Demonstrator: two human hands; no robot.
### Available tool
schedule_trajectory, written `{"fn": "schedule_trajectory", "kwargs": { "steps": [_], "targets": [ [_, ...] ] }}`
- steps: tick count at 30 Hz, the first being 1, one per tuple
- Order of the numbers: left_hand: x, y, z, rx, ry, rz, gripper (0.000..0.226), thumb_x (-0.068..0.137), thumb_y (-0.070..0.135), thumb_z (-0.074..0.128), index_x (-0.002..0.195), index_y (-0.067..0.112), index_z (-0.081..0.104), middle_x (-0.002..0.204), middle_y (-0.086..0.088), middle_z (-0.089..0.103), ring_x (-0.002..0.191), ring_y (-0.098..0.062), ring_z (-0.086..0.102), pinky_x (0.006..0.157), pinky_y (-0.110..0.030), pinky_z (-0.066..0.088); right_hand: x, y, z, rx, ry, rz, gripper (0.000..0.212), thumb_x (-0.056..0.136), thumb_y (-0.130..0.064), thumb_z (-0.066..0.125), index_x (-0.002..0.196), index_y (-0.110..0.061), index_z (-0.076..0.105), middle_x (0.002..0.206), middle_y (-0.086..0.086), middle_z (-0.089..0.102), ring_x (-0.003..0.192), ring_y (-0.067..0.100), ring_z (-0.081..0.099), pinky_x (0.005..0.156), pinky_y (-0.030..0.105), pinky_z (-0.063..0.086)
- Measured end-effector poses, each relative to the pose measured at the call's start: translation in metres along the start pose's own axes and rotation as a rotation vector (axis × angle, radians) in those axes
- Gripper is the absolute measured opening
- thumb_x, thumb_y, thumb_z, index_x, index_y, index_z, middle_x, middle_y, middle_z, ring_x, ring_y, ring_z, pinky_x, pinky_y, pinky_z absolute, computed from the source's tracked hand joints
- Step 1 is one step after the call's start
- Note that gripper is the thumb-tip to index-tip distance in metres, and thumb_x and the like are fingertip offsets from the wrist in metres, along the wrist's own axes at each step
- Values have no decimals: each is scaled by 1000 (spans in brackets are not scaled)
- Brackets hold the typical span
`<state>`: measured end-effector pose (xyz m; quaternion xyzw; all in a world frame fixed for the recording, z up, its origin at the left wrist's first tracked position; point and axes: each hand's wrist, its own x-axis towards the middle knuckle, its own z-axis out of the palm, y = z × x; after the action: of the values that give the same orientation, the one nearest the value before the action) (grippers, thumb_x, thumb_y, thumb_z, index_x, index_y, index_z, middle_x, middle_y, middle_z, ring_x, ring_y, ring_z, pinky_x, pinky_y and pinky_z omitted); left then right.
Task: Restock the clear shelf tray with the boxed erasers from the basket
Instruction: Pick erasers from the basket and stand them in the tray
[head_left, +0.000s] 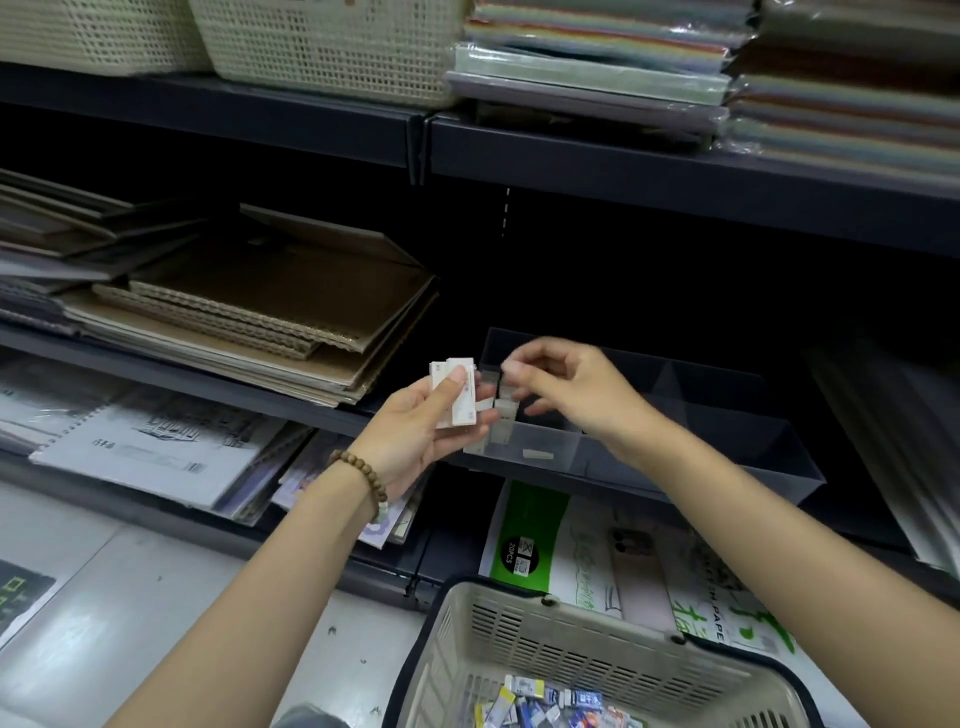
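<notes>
You're mid-restock: your left grip (415, 426) clamps a stack of boxed erasers (464, 408), your right grip (571, 389) curls just beside it over the clear tray (675, 457), its hold too blurred to tell; next, seat one box beneath it.

I see open room over the clear plastic shelf tray (748, 447), under the dark metal shelf (649, 171); stacked brown cardboard sheets (234, 322) crowd its left.

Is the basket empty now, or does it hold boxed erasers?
Not empty: many boxed erasers lie loose on the bottom of the basket.
</notes>
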<state>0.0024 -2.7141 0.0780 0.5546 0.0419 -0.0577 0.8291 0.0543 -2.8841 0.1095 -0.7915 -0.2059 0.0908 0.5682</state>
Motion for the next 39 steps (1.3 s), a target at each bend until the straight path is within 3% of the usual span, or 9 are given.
{"fn": "schedule_trajectory", "kwargs": {
  "steps": [3, 8, 12, 16, 22, 27, 30, 34, 39],
  "targets": [
    [-1, -3, 10, 46, 26, 38, 34, 77, 43, 57, 101, 20, 68, 89, 4, 72, 84, -7, 67, 73, -19, 54, -15, -5, 9, 34, -100, 74, 11, 83, -25, 68, 91, -17, 64, 84, -1, 66, 72, 6, 64, 65, 18, 54],
    [-4, -4, 18, -29, -3, 29, 30, 72, 44, 63, 92, 22, 72, 82, 3, 71, 71, -5, 66, 62, -16, 52, -28, -2, 16, 202, -81, 147, 23, 81, -17, 71, 99, -5, 64, 91, 11, 67, 72, 9, 65, 60, 17, 53],
    [-6, -3, 19, 58, -26, 19, 33, 75, 44, 62, 94, 18, 71, 87, 1, 74, 79, -6, 69, 66, -14, 52, -33, 0, 16, 241, -104, 182, 27, 83, -18, 69, 104, -2, 64, 95, 13, 69, 76, 11, 67, 69, 23, 58],
    [-5, 2, 10, -28, 18, -26, 29, 92, 34, 50, 103, 16, 70, 105, -5, 70, 95, -14, 68, 70, -18, 54, -29, 0, 7, 433, 21, 202, 21, 85, -8, 64, 105, -2, 60, 93, 10, 71, 78, 15, 70, 72, 20, 57],
    [-2, 0, -2, 82, 262, 9, 10, 88, 29, 61, 96, 26, 66, 99, 6, 64, 90, -7, 63, 63, -13, 52, -30, 6, -11, 538, 72, 157, 54, 86, 2, 59, 131, -24, 44, 95, 13, 66, 84, 18, 67, 74, 22, 57],
    [1, -6, 4, -12, 280, 13, 14, 83, 11, 68, 92, 5, 58, 85, -10, 71, 75, -13, 72, 63, -16, 55, -29, 8, -11, 382, 108, 177, 25, 90, -9, 59, 113, -19, 59, 94, 5, 68, 76, 7, 65, 66, 16, 53],
    [2, -9, 9, -67, 241, 24, 16, 85, 6, 65, 97, 5, 55, 93, -16, 71, 83, -20, 72, 72, -23, 58, -28, 10, -4, 504, 137, 193, 31, 88, -3, 60, 116, -13, 55, 96, 8, 68, 77, 10, 66, 66, 17, 55],
    [3, -12, 12, -48, 137, 36, 26, 91, 6, 57, 117, 8, 57, 106, -14, 69, 93, -20, 70, 78, -21, 56, -27, 9, 6, 650, 111, 247, 34, 88, 0, 58, 120, -7, 53, 106, 16, 66, 77, 16, 72, 67, 19, 58],
    [3, -17, 16, -17, 111, 33, 23, 93, 10, 53, 114, 10, 62, 104, -6, 71, 94, -14, 69, 76, -20, 56, -26, 8, 16, 545, 103, 301, 15, 89, -6, 60, 102, -10, 64, 102, 13, 70, 82, 15, 69, 67, 22, 58]
  ]
}}
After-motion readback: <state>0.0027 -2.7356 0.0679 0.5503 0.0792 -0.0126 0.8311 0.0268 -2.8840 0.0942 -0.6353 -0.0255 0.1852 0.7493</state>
